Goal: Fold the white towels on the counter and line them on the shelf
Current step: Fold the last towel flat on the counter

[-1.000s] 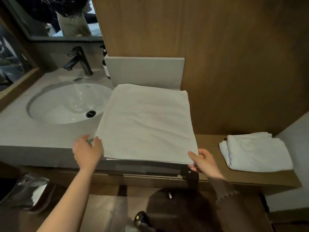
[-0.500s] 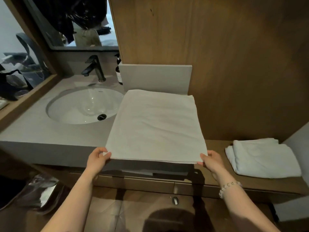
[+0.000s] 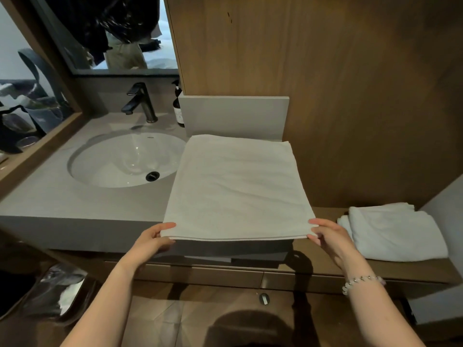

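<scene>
Nearest me, the left hand pinches the near left corner of the white towel, thumb on top and fingers curled beneath. The right hand, with a beaded bracelet at the wrist, pinches the near right corner the same way. The towel lies flat between them as one broad folded rectangle on the right end of the grey counter, its near edge lifted slightly and reaching just past the counter's front. Low on the left I see a bin with a shiny liner. To the right, a lower wooden shelf carries a folded white towel stack, well apart from the right hand. Left of the towel is the oval sink, its rim just beside the towel's left edge. Behind it stand a dark faucet and a dark pump bottle. A grey upstand closes off the towel's far edge, with the wood wall panel rising above and a mirror at far left. A second ago the left hand lay beside the corner; now both hands grip corners, and the towel lies as before.
</scene>
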Demonstrator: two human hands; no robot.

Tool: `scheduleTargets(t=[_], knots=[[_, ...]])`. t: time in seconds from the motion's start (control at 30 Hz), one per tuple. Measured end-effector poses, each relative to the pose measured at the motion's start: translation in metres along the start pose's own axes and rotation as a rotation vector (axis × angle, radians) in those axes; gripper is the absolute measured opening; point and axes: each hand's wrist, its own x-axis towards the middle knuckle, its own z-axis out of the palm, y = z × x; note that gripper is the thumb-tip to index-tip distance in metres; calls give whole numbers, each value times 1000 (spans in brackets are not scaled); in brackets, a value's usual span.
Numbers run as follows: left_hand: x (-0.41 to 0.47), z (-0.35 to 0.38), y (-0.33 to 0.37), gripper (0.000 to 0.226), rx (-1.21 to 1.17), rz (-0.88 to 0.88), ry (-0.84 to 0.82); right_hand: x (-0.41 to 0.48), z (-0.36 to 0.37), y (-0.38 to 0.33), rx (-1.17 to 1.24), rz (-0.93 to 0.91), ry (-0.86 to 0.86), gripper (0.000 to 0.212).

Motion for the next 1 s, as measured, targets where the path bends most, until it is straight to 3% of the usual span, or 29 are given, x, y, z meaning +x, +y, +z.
scheduleTargets(t=[0.07, 0.17, 0.3, 0.4, 0.47, 0.57, 0.63, 0.7, 0.8, 0.87, 0.97, 1.0], knots=[[-2, -4, 2, 40, 80, 41, 1, -5, -9, -6, -55, -38, -101, 23], [0, -8, 8, 35, 109, 93, 20, -9, -19, -14, -245, -136, -235, 47], [2, -15, 14, 21, 200, 129, 35, -10, -17, -15, -451, -213, -200, 57], [2, -27, 20, 25, 375, 28, -132, -11, -16, -18, -710, -207, -242, 62], [9, -27, 32, 28, 502, 55, -67, -14, -8, -34, -822, -238, -273, 59], [30, 5, 67, 44, 650, 257, 266, 0, 46, -61, -962, -521, -65, 45], [49, 45, 90, 52, 712, 370, 286, 11, 103, -70, -1070, -722, 15, 45], [71, 83, 101, 54, 856, 435, 216, 21, 155, -60, -1177, -819, -88, 50], [94, 117, 90, 52, 992, 404, 93, 36, 185, -25, -1329, -789, -249, 53], [99, 121, 75, 53, 1056, 409, 66, 48, 179, -11, -1405, -828, -222, 52], [102, 107, 57, 66, 1104, 397, 122, 60, 155, -9, -1417, -849, -131, 86], [104, 100, 55, 67, 1099, 371, 143, 66, 144, -12, -1407, -812, -98, 89]])
